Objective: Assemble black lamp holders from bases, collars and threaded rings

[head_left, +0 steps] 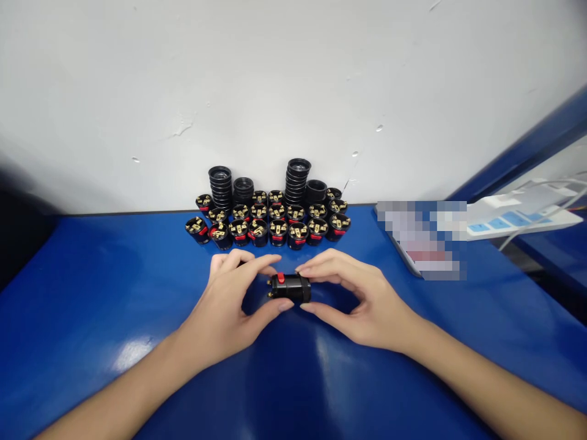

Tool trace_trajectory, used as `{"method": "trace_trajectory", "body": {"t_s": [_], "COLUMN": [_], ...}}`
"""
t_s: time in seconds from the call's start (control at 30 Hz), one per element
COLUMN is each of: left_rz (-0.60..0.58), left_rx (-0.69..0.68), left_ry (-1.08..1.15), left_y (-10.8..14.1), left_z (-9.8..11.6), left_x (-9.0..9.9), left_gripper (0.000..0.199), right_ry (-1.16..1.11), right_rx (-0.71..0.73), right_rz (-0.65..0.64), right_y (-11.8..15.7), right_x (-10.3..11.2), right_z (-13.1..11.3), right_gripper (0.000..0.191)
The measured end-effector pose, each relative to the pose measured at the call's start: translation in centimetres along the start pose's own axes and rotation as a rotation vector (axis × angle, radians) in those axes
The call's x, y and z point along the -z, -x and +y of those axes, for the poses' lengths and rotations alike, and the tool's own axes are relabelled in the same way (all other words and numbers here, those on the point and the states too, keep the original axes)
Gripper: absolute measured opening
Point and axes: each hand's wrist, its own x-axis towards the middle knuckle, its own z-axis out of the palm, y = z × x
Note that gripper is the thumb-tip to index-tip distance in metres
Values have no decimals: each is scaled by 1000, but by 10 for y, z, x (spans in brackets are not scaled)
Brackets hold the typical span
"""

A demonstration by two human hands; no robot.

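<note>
A black cylindrical part [290,287] with a red tab and brass pins at its left end lies sideways between my hands. My left hand [241,293] has its thumb along the lower side of the part and its index finger above the pin end. On the right, my right hand [355,296] grips the ringed end between thumb and fingertips. Behind them, several black parts [278,231] with brass contacts and red tabs stand in rows. Two stacks of black rings [221,188] rise at the back of the group, with shorter black ring pieces [316,190] nearby.
The blue table [114,293] meets a white wall [275,79] behind the rows. A partly pixelated flat object [417,241] lies at the right. Beyond it is a white power strip [527,223] with cables, near a blue frame bar [527,143].
</note>
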Motion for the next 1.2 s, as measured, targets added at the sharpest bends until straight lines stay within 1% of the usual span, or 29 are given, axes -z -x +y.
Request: {"method": "trace_trajectory", "body": {"t_s": [0.07,0.13,0.3,0.43,0.57,0.7,0.73,0.8,0.87,0.9,0.93,1.07,1.13,1.2], "left_rz": [4,-1,1,45,66,30,25,29,50,68,90,187,199,185], "left_rx": [-23,-46,-48,-85,-121,-135,-140,-145,-129,-108,-82,24,40,24], "left_ry": [-18,-9,14,-23,-64,-124,-154,-230,-304,-329,-340,-323,-323,-304], "left_y": [-2,-3,-4,-4,-4,-4,-4,-4,-4,-4,-4,-4,-4,-4], "left_z": [0,0,3,6,7,4,3,-1,-5,-8,-10,-18,-19,-20], "left_x": [0,0,3,3,3,4,4,4,4,4,3,2,2,1], "left_gripper": [43,34,27,24,25,27,30,44,59,61,60,40,30,19], "right_ry": [32,51,72,89,77,-24,-48,-76,-78,-77,-78,-80,-76,-84], "right_rx": [43,69,73,64,10,-71,-85,-102,-113,-119,-126,-129,-125,-126], "right_rz": [8,7,-4,6,-8,-15,-17,-7,17,36,56,94,93,97], "right_y": [0,0,1,-1,-1,1,2,3,3,3,3,2,1,2], "right_x": [0,0,0,1,0,-2,-3,-4,-4,-4,-4,-5,-5,-6], "right_z": [2,3,0,-7,-10,-8,-6,-3,-1,1,2,4,4,4], "right_gripper": [35,36,37,34,32,31,32,33,33,33,32,33,34,33]}}
